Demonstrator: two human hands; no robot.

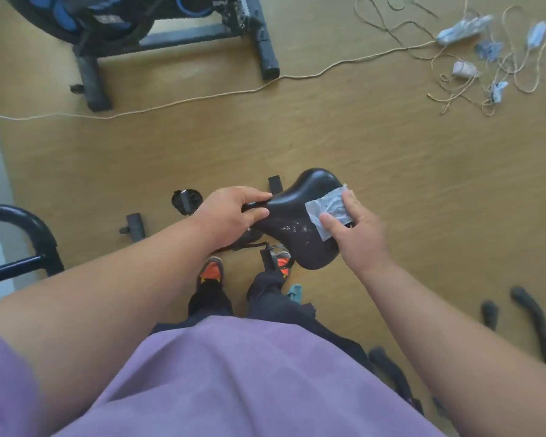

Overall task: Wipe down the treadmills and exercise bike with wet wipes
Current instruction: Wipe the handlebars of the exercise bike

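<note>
Wood-look flooring fills the room, and the black bike saddle sits dead centre. Left of the saddle, the left hand pinches its narrow nose, likely steadying it against the rubbing. On the saddle's right flank, the right hand presses the wet wipe flat, fingers straight and together.

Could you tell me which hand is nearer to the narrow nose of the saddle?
Left. The left hand grips the saddle by its narrow nose, while the right hand presses the wipe on the wide rear part, away from the nose.
</note>
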